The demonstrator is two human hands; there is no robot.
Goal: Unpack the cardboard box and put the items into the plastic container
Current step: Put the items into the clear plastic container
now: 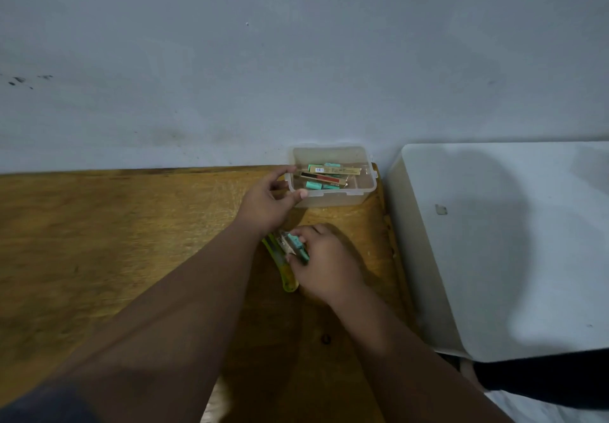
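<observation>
A clear plastic container [333, 199] stands at the back right of the wooden table, against the wall. Inside lie several small packets, teal and tan, one with a red stripe [324, 177]. My left hand [268, 202] rests at the container's left wall, thumb on the front corner and forefinger over the rim. My right hand [324, 263] is closer to me, fingers closed on a small teal packet [295, 244]. A yellow-green utility knife [281, 263] lies on the table just left of that hand. No cardboard box is in view.
The wooden table [115, 241] stretches to the left. A white cabinet or appliance [501, 241] stands right against the table's right edge. The grey wall [296, 60] runs directly behind the container.
</observation>
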